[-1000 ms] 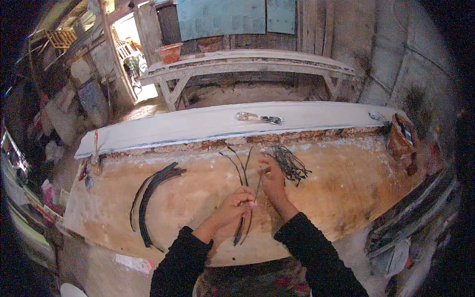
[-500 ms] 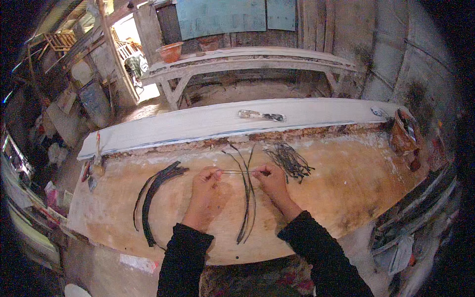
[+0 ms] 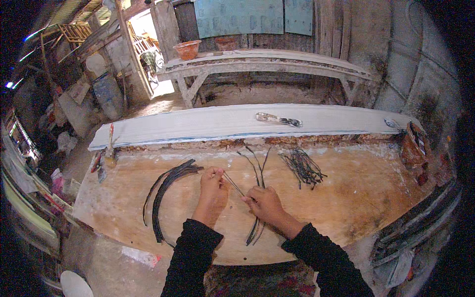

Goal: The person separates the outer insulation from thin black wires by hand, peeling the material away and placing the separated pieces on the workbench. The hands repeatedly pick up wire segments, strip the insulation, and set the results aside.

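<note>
Between my two hands a thin dark strand [image 3: 233, 183] is stretched, slanting down from left to right; its material is too fine to tell. My left hand [image 3: 212, 188] pinches its upper end with closed fingers. The lower end is gripped in my right hand [image 3: 267, 205], which partly covers a few long black strips [image 3: 261, 171] lying on the wooden board [image 3: 336, 208]. A curved bundle of long black strips [image 3: 161, 205] rests left of my left hand. Beyond my right hand is a loose pile of short black strands [image 3: 303, 168].
A white raised ledge [image 3: 208, 126] runs along the board's far side, with a stained handled tool [image 3: 278, 120] on it. Brushes [image 3: 110, 146] stand at the left end. A brown container [image 3: 414, 143] is at the right end. Behind is a bench [image 3: 267, 62] with orange pots [image 3: 187, 49].
The strand has gone from level to slanted as my right hand moved down and nearer to me. My left hand keeps its pinch. The whole view has shifted slightly.
</note>
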The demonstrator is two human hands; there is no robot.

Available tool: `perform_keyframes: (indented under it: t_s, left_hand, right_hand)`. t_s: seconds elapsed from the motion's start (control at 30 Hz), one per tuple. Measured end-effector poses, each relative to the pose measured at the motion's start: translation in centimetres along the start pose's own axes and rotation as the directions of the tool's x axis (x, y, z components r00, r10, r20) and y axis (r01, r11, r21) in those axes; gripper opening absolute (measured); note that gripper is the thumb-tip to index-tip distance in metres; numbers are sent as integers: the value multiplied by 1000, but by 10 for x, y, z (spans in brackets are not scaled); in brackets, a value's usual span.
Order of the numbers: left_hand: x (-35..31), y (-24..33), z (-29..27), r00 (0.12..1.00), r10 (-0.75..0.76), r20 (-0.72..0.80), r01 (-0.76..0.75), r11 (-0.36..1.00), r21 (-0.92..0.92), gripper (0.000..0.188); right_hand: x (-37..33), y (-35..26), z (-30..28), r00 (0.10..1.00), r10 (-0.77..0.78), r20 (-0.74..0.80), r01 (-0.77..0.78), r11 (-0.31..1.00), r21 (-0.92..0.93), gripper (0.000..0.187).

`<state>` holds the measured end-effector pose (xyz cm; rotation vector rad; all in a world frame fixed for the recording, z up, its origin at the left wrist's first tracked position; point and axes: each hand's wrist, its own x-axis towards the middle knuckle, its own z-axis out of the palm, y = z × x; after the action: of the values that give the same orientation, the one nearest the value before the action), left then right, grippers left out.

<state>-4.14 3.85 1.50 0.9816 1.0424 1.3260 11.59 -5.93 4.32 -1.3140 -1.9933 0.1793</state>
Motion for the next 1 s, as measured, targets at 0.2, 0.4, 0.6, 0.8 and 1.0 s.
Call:
perform_keyframes:
  t_s: [0.2,0.4,0.6,0.8,1.0]
  left_hand:
    - [-4,8,9,988,-151,24,151,934,-324,9]
    - [16,-8,-10,994,70,78,-76,993,87,10]
    - [-39,26,31,983,81,166,-99,990,102,13]
    - [-48,28,29,837,21,546,-415,674,611,23]
    - [-68,39,40,803,-116,584,-502,396,769,32]
  right_hand:
    - [0,-1,-1,999,-37,-5,37,997,-73,17]
    - [1,0,-9,998,-41,-51,36,995,-89,15]
    - [2,58,-37,927,62,-371,-192,925,-327,11]
    - [-4,98,-58,765,279,-580,-491,836,-245,13]
    - [3,90,-61,704,213,-677,-474,851,-226,13]
